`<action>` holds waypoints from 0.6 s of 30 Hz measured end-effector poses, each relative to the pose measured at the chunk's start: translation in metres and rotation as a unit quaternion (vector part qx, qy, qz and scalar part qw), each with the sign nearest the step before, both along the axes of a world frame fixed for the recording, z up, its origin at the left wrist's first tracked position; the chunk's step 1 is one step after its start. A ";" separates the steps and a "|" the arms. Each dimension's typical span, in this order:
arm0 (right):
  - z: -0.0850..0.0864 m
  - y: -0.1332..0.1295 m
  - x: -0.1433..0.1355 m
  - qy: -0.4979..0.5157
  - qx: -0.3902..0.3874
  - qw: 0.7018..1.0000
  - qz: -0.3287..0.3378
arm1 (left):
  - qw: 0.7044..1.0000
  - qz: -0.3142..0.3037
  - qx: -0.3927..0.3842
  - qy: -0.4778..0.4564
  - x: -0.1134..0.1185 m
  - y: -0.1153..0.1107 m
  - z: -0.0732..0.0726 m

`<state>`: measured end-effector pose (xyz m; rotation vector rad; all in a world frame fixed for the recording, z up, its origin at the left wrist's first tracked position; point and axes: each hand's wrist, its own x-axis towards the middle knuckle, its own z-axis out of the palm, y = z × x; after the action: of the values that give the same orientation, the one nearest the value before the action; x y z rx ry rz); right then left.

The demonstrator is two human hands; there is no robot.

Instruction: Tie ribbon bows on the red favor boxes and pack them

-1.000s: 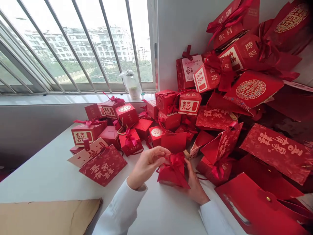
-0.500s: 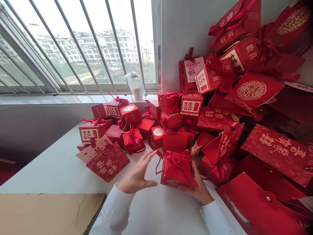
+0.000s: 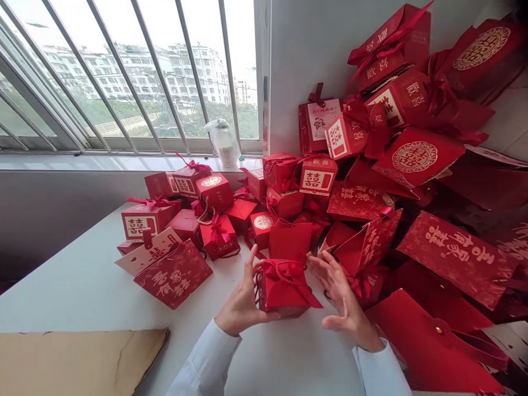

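Note:
A red gift box (image 3: 284, 294) with a ribbon bow (image 3: 286, 273) and twisted cord on top is in front of me at the table's middle. My left hand (image 3: 244, 301) grips its left side, thumb along the front and fingers behind the cord handle. To the right of the box, my right hand (image 3: 341, 297) is open with fingers spread, apart from it. Just behind the box stands an upright red card-like panel (image 3: 290, 240). A dark red patterned bag (image 3: 175, 275) with gold characters leans to the left.
Red gift boxes (image 3: 217, 190) are heaped along the back of the white table (image 3: 82, 286). More boxes and bags (image 3: 457, 253) pile up high on the right. Brown cardboard (image 3: 78, 360) lies front left. A plastic-wrapped cup (image 3: 225, 144) stands on the windowsill.
My left hand has closed on the box's left side. My right hand has let go of the box and opened to its right. The view has shifted slightly.

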<state>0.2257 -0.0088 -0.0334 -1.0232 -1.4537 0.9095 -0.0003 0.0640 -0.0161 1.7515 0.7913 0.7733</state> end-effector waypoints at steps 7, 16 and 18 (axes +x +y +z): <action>0.048 0.006 -0.030 -0.289 0.086 0.944 -0.136 | 0.999 0.015 0.034 0.015 0.000 -0.001 0.001; 0.025 0.013 -0.018 -0.022 -0.037 0.961 -0.273 | 0.997 0.070 0.026 -0.030 -0.018 -0.013 0.008; 0.007 0.016 -0.005 0.004 -0.097 0.960 -0.261 | 0.995 0.076 0.022 -0.061 -0.021 -0.017 0.011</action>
<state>0.2209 0.0072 -0.0265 -1.4590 -1.0189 0.6710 -0.0217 0.0470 -0.0050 1.6785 0.8367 0.9963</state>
